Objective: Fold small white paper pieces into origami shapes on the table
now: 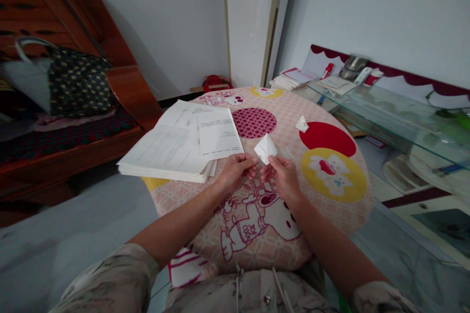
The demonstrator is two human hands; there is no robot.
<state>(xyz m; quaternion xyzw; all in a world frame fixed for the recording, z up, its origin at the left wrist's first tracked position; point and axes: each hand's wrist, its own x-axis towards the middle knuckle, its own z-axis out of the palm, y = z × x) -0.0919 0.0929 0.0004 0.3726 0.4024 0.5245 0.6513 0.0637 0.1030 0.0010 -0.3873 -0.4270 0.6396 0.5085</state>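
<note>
Over the near middle of a round table, a small folded white paper shape [266,148] is pinched between the thumb and fingers of my right hand [284,176]. It comes to a point at the top and shows creased facets. My left hand [238,170] is just to its left, thumb and fingers pressed together beside the paper, with a small gap between. Whether anything is between those left fingertips I cannot make out. Farther back on the right, a second small folded white paper piece [302,124] rests at the edge of a red circle on the tablecloth.
A thick stack of printed sheets [165,149] covers the table's left side. The patterned tablecloth [205,234] spreads under my forearms. To the right stands a glass-topped cabinet [400,112] with papers and a metal pot [354,66]. A wooden bench [128,93] holding a bag [79,80] is at left.
</note>
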